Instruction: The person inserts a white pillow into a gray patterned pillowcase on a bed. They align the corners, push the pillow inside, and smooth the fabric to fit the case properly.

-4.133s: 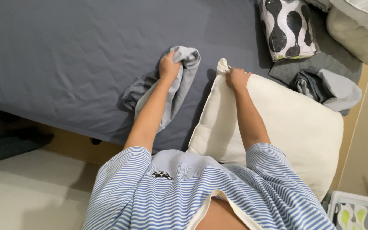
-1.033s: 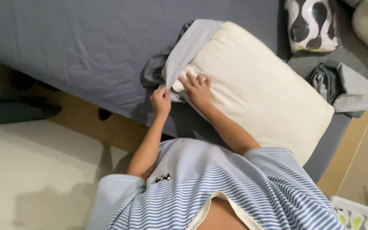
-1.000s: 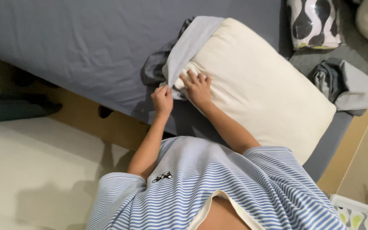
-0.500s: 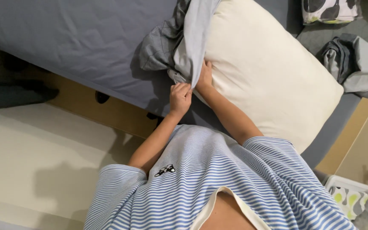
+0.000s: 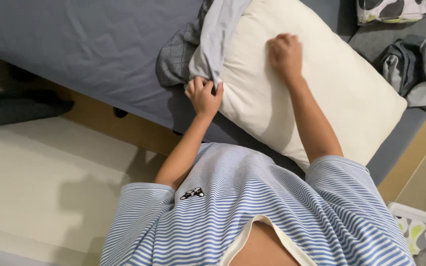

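Pillowcase (image 5: 213,44) edge is clenched by the left hand (image 5: 204,96); the right hand (image 5: 285,51), fisted at two o'clock, presses the pillow (image 5: 321,98); fabric should be kept taut.

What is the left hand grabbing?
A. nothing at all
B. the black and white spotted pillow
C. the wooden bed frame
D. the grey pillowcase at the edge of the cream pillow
D: the left hand is closed on a fold of the grey pillowcase at the corner of the cream pillow, while the right hand rests as a fist on top of the pillow.
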